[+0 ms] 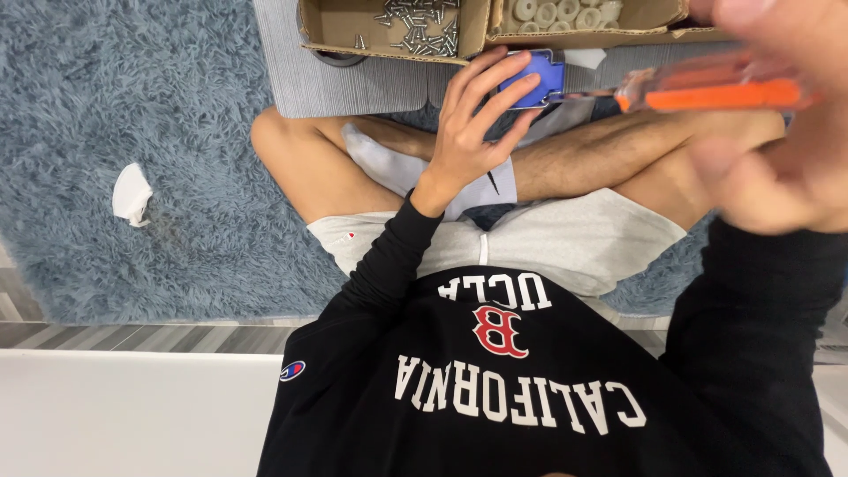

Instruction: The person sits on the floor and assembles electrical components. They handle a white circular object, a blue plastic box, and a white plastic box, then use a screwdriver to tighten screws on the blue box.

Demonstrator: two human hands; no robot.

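Note:
I sit cross-legged on the floor. My left hand [473, 124] holds a small blue plastic block [534, 78] above my shins, fingers wrapped over its near side. My right hand [786, 168], blurred and close to the camera at the right, grips a screwdriver with an orange handle [715, 93]. The screwdriver's metal shaft points left and its tip meets the blue block.
In front of my legs stands an open cardboard box [336, 31] with several loose screws [420, 22]. Beside it a second box compartment holds pale round parts [565, 11]. Both rest on a grey mat [344, 84]. A crumpled white scrap [131, 194] lies on the blue shaggy rug [132, 106].

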